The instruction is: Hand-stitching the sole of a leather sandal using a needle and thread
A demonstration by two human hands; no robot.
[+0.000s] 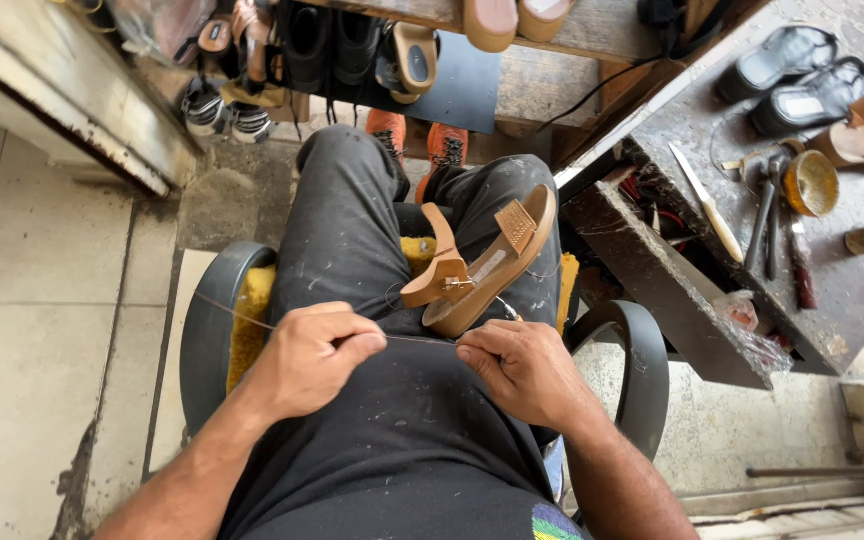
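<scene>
A tan sandal [482,265] lies on my lap, sole side up along its right edge, with its straps and buckle facing me. A thin thread [422,341] runs taut between my two hands and trails off to the left over the chair. My left hand [307,360] is closed on the thread just left of the sandal. My right hand [522,365] pinches the thread's other end right below the sandal's heel; a small needle may be in its fingers, but that is too small to tell.
I sit on a dark chair [207,330] with a yellow cushion. A worn workbench [752,200] at right holds a knife, hammers, a small tin and several sandals. More shoes [352,50] sit on shelves ahead. Tiled floor lies at left.
</scene>
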